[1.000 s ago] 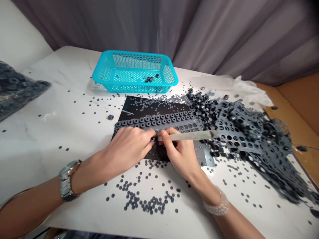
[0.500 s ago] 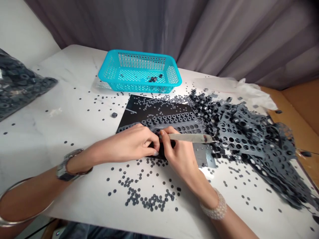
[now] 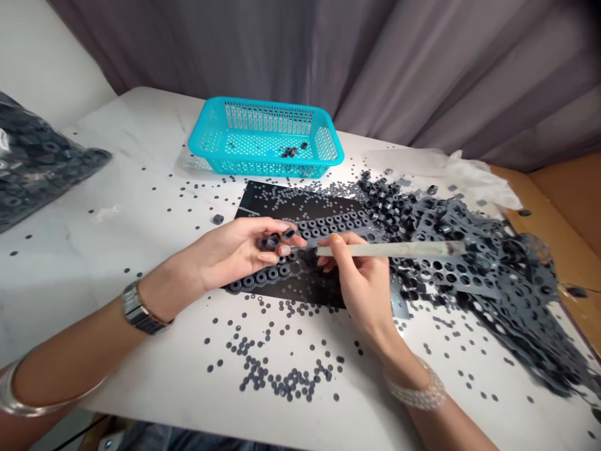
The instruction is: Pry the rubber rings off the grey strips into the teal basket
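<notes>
My left hand (image 3: 239, 250), palm turned up, holds several small black foam rings (image 3: 273, 240) in its curled fingers. My right hand (image 3: 361, 269) grips a flat pale stick (image 3: 404, 249) that points out to the right. Beneath both hands lies a dark foam sheet (image 3: 331, 233) with rows of ring-shaped pieces standing in it; some holes at its right end are bare. The sheet rests on a black board (image 3: 323, 294). Part of the sheet is hidden behind my fingers.
A turquoise basket (image 3: 267, 168) with a few rings inside stands behind the board. On the right are a heap of loose rings (image 3: 387, 203) and perforated foam scraps (image 3: 511, 300). A clear bag of rings (image 3: 37, 163) sits at left. Small dark discs (image 3: 291, 383) litter the white table (image 3: 164, 388).
My left hand has lifted off the sheet and turned palm up, showing rings in its fingers. My right hand has moved right, with the stick swung nearly level.
</notes>
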A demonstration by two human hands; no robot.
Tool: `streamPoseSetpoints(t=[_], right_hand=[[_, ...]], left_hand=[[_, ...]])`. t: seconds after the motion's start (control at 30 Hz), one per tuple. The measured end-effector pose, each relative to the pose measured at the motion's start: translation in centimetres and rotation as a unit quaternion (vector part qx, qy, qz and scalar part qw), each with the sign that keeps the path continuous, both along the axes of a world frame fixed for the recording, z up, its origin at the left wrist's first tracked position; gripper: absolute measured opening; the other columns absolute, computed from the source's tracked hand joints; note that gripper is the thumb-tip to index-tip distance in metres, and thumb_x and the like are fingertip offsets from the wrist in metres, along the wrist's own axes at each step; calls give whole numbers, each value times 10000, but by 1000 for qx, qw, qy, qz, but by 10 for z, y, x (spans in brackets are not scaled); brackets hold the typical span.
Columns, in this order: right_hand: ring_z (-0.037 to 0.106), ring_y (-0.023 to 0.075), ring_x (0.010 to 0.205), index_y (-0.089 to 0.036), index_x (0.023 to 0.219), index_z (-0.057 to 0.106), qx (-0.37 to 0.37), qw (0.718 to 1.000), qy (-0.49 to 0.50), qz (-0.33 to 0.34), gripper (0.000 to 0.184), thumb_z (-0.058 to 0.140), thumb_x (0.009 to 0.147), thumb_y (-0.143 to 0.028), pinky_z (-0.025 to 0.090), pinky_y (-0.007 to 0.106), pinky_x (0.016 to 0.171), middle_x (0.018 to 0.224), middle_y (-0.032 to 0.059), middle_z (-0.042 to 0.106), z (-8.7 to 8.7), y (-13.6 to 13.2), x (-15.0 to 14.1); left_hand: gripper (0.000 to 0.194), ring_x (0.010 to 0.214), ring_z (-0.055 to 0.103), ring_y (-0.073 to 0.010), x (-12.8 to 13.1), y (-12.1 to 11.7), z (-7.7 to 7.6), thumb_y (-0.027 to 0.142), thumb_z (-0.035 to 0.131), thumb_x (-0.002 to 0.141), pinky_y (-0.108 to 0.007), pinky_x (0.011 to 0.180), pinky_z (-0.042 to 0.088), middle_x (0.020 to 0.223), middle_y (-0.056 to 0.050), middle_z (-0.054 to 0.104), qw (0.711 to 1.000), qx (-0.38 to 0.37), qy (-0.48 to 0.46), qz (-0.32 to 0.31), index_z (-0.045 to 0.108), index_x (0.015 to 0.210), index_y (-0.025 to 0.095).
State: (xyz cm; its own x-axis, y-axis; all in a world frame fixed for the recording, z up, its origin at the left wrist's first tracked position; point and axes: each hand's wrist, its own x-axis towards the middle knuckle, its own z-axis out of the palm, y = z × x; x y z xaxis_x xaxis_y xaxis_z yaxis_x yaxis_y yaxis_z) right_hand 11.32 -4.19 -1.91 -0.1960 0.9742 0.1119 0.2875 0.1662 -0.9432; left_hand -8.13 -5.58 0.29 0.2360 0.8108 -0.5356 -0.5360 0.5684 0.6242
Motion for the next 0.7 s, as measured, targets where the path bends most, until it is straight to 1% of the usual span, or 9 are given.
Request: streamPoseSetpoints(t=[0.07,0.17,0.4,0.53,0.63,0.7], right_hand=[[549,129,592,-172,771,674,11,1000,-10,1,306,516,932,-377,403,256,566,630,-7,596,0,0,-1],[553,127,596,-173,772,680,24,999,-24,1,300,511,936,-359,394,254,571,626,-11,593,0,0,-1],[553,128,599,-180,775,660,26,999,-25,16,287,504,941,-355,386,258,568,643,-13,596,-2,0,-2],[550,129,613,-186,736,621,35,999,-31,27,298,500,944,-360,387,265,593,659,-11,592,-5,0,-2],[550,130,620,-186,709,599,40,998,-36,29,321,491,949,-370,385,266,596,664,-7,591,-6,0,-2],[552,131,617,-186,720,604,38,998,-37,31,322,488,952,-377,382,264,583,666,-6,594,-6,0,-2]], left_hand=[[84,670,550,-87,1,-1,2,77,648,781,-131,464,406,921,-155,673,1000,-12,-22,8,687,854,65],[91,669,559,-95,2,-1,4,65,646,778,-134,470,427,907,-158,680,999,-17,-27,11,694,856,61],[194,717,594,-121,2,-3,3,61,594,790,-152,537,491,925,-168,680,999,-3,-34,10,712,942,38],[244,756,615,-140,3,-4,3,56,559,782,-168,586,515,923,-171,677,999,13,-39,3,716,968,28],[213,770,611,-140,3,-3,4,73,564,780,-171,592,509,909,-158,658,999,23,-26,10,720,920,34],[153,706,573,-111,3,-2,4,131,599,800,-155,530,464,813,-110,614,1000,29,-3,10,719,859,57]])
